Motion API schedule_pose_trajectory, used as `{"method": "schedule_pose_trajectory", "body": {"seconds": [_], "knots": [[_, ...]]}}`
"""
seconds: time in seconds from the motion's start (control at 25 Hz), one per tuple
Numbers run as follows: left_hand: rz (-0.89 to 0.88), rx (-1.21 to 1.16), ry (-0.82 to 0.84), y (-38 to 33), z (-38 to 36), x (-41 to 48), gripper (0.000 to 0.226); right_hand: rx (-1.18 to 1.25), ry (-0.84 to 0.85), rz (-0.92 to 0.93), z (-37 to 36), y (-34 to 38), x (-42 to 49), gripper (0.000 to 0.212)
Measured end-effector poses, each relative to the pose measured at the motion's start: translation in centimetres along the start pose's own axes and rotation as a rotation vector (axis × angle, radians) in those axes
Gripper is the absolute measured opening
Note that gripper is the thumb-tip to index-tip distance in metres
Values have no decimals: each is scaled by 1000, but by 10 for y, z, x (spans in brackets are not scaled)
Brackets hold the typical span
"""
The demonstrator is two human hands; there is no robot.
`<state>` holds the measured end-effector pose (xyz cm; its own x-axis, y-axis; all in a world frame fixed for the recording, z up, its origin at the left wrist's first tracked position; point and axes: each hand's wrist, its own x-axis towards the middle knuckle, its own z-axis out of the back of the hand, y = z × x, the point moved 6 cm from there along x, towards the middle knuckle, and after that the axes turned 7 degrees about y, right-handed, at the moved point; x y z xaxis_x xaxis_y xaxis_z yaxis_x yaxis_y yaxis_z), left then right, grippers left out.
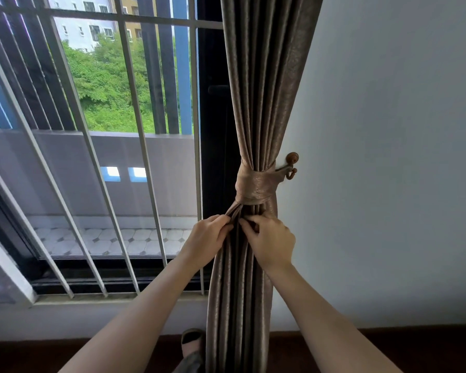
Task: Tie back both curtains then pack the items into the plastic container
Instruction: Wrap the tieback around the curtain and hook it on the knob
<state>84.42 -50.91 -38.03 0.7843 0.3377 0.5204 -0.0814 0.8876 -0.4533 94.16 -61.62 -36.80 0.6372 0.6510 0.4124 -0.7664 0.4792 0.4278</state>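
Brown, faintly shiny curtain (256, 103) hangs gathered beside the window's right edge, cinched by a matching fabric tieback (254, 187) looped to a wall hook (291, 165). Just under the tieback, the left hand (206, 239) pinches a fold with curled fingers, and the right hand (271, 242) likewise grips the pleats.

Left hand (205, 236), right hand (271, 242), fingers (249, 224) pinching
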Motion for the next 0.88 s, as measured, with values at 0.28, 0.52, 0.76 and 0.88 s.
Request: {"method": "schedule_pose_trajectory", "body": {"seconds": [0.28, 0.52, 0.76, 0.88], "knots": [[30, 15, -7, 3, 0, -1, 12, 121, 33, 23, -8, 9, 10, 21], [132, 137, 80, 1, -9, 10, 11, 413, 161, 128, 1, -9, 6, 6], [-1, 2, 112, -8, -14, -6, 15, 495, 93, 135, 9, -31, -4, 8], [18, -150, 99, 2, -11, -18, 36, 530, -7, -79, 6, -61, -9, 15]]}}
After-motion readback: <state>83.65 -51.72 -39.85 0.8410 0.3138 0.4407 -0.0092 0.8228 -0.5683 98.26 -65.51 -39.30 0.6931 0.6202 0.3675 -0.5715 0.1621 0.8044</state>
